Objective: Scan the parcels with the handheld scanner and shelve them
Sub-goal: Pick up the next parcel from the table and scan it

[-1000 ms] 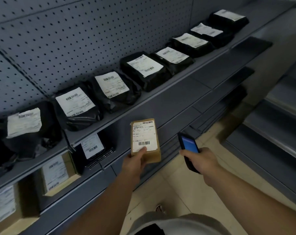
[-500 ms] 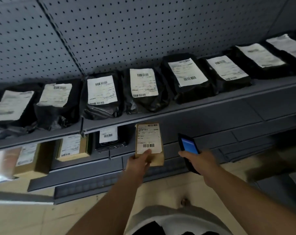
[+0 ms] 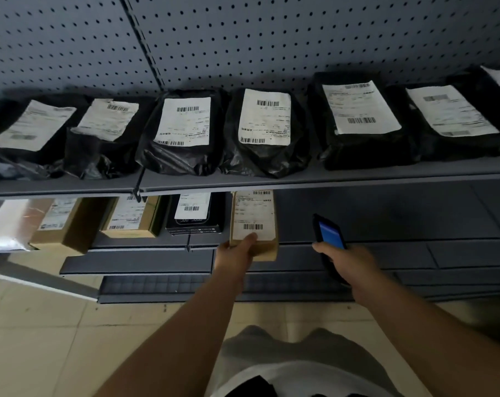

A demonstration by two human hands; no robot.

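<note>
Cardboard brown, the small parcel (image 3: 254,224) sits at the centre of the frame, label up, gripped at its lower end by the left hand (image 3: 237,250), just under the upper shelf (image 3: 300,179) of black bagged parcels (image 3: 185,130). Right of it, the right hand (image 3: 349,262) has its fingers wrapped around the handheld scanner (image 3: 329,233), blue screen lit.

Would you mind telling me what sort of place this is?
Probably a parcel depot or pickup point: grey metal shelves against pegboard hold rows of labelled black parcel bags, and the right hand holds a handheld scanner.
</note>
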